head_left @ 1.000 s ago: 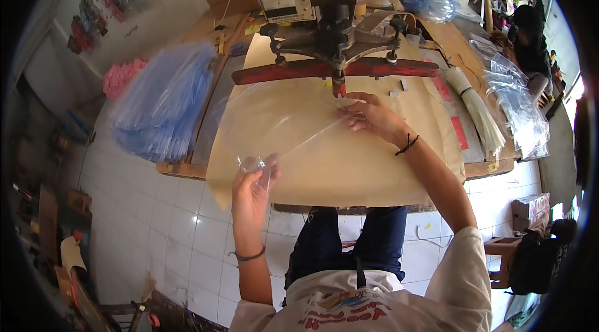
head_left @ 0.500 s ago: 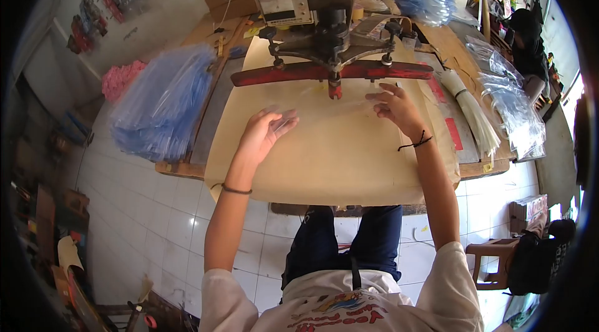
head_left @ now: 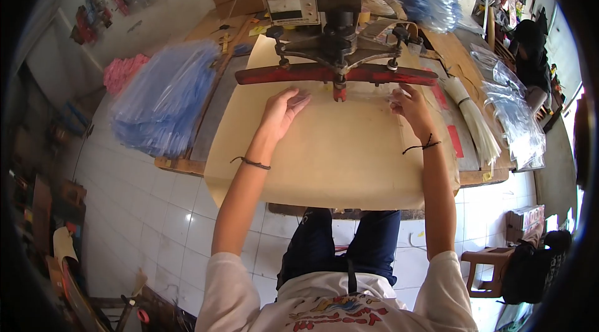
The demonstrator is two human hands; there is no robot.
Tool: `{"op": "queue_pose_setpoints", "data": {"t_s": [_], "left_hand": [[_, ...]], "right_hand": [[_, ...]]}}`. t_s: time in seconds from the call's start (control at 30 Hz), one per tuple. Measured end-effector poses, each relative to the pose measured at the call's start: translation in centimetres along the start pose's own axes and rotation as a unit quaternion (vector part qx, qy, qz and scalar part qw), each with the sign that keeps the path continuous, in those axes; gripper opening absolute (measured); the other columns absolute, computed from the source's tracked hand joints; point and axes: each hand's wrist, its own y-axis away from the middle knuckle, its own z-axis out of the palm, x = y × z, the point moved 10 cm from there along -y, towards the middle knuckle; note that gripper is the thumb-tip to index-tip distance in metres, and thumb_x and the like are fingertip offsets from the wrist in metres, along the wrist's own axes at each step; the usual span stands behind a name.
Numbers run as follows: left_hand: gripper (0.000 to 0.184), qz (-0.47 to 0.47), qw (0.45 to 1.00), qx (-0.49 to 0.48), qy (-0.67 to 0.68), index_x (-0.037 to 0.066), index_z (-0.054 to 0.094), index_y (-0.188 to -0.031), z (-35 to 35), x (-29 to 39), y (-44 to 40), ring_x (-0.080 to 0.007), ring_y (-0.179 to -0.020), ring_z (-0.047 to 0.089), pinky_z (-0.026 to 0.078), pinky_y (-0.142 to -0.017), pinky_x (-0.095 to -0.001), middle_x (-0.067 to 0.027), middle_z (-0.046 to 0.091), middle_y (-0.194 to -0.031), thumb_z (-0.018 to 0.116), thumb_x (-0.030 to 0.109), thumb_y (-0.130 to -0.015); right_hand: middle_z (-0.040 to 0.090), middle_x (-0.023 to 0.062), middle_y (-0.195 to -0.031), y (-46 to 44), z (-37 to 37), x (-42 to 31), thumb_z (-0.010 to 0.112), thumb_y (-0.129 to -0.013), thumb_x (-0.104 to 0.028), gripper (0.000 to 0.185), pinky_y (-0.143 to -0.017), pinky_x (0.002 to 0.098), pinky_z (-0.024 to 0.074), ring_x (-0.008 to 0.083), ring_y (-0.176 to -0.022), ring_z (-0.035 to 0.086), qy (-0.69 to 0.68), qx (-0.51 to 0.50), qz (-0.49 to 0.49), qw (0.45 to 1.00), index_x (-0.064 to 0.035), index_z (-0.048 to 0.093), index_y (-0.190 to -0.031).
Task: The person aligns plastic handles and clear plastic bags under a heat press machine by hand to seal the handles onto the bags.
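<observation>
A thin clear plastic sheet (head_left: 365, 95) stretches between my two hands, just below a red press bar (head_left: 281, 74). My left hand (head_left: 284, 111) pinches its left end between thumb and fingers. At the other end, my right hand (head_left: 412, 109) is closed on the sheet with bent fingers. The sheet is so transparent that its edges barely show. Beneath both hands lies a large tan paper sheet (head_left: 331, 157) covering the work table. The bar hangs from a dark metal bracket (head_left: 340, 51) with adjusting knobs.
A stack of bluish plastic sleeves (head_left: 165, 98) lies at the left, near a pink bundle (head_left: 125, 73). On the right are a tied bundle of pale strips (head_left: 474, 120) and clear plastic packets (head_left: 515, 123). A machine box with a dial (head_left: 290, 1) stands behind the press.
Both hands have moved forward, toward the press bar, carrying the clear sheet. My left hand has also shifted right, and the fingers of my right hand have curled in.
</observation>
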Motion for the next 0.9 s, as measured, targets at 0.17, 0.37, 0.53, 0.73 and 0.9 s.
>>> {"op": "queue_pose_setpoints", "data": {"t_s": [0.17, 0.37, 0.53, 0.73, 0.9], "left_hand": [[0.046, 0.112, 0.974, 0.038, -0.195, -0.013, 0.048, -0.136, -0.4, 1.5, 1.4, -0.0336, -0.114, 0.064, 0.053, -0.104, -0.0395, -0.0231, 0.06, -0.125, 0.063, 0.007, -0.097], [0.064, 0.327, 0.696, 0.054, -0.637, 0.001, 0.053, -0.142, 4.5, 3.1, 5.6, -0.0392, -0.141, 0.041, 0.038, -0.114, -0.0492, -0.0255, 0.054, -0.141, 0.076, 0.028, -0.088], [0.046, 0.374, 0.512, -0.059, -0.771, 0.004, 0.062, -0.134, 7.5, 2.0, 6.5, -0.0323, -0.14, 0.047, 0.04, -0.114, -0.0489, -0.0158, 0.056, -0.145, 0.069, 0.02, -0.091], [0.045, 0.398, 0.385, -0.09, -0.828, 0.006, 0.062, -0.134, 7.7, 1.5, 3.7, -0.0303, -0.127, 0.06, 0.052, -0.105, -0.0415, -0.0127, 0.06, -0.141, 0.058, 0.001, -0.089], [0.047, 0.412, 0.324, -0.094, -0.847, 0.006, 0.06, -0.136, 7.6, 0.2, 2.1, -0.029, -0.126, 0.062, 0.053, -0.104, -0.0401, -0.0123, 0.061, -0.141, 0.056, 0.0, -0.089]], "right_hand": [[0.068, 0.0129, -0.103, -0.4, 0.4, -0.6, 0.068, -0.096, -0.019, 0.064, -0.077, 0.0285, 0.0566, 0.0157, -0.081, 0.067, 0.039, -0.018, -0.051, 0.998, 0.0143, 0.042, -0.144], [0.071, 0.0175, -0.118, 1.7, 0.1, -2.7, 0.081, -0.085, -0.028, 0.069, -0.077, 0.0312, 0.0538, 0.016, -0.082, 0.07, 0.33, 0.006, -0.077, 0.941, 0.0026, 0.054, -0.14], [0.061, 0.0212, -0.136, 4.3, 2.1, -4.8, 0.076, -0.087, -0.019, 0.041, -0.086, 0.04, 0.056, 0.0291, -0.102, 0.068, 0.454, 0.001, -0.277, 0.847, -0.0143, 0.069, -0.127], [0.065, 0.013, -0.132, 4.2, 3.8, -6.2, 0.07, -0.087, -0.012, 0.032, -0.095, 0.0427, 0.0551, 0.0308, -0.113, 0.065, 0.62, 0.038, -0.423, 0.66, -0.0138, 0.071, -0.12], [0.067, 0.0117, -0.128, 2.7, 3.5, -4.3, 0.067, -0.087, -0.011, 0.037, -0.095, 0.0419, 0.0547, 0.0289, -0.116, 0.064, 0.597, 0.006, -0.45, 0.664, -0.011, 0.068, -0.124]]}}
